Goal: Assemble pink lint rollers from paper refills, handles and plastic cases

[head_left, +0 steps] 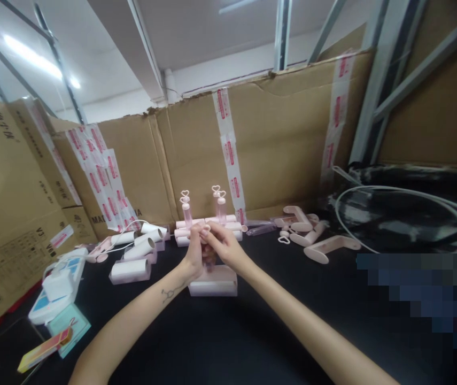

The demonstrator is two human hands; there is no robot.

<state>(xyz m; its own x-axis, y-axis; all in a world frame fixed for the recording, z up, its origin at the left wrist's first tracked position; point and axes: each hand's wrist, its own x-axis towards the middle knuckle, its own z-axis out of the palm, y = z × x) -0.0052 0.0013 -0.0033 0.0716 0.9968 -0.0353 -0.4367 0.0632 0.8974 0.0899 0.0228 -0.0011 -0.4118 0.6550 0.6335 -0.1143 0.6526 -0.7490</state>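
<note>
Far left, power strip (76,272). White rolls (130,271) in holders on black counter (228,342). Left hand (195,252): grip closed on small pink piece (206,228), detail blurred, above pink-backed roll holder (213,287). Right hand (225,244): grip pinching same piece. Beyond, loose pink brackets (328,249).

"V3" and "V6" on the left carton (15,198), partly covered "MA" on the back cardboard (196,160), blurred print on tape (230,152)

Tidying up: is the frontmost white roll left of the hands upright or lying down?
Lying down: the white roll stretches lengthwise from left to right.
</note>
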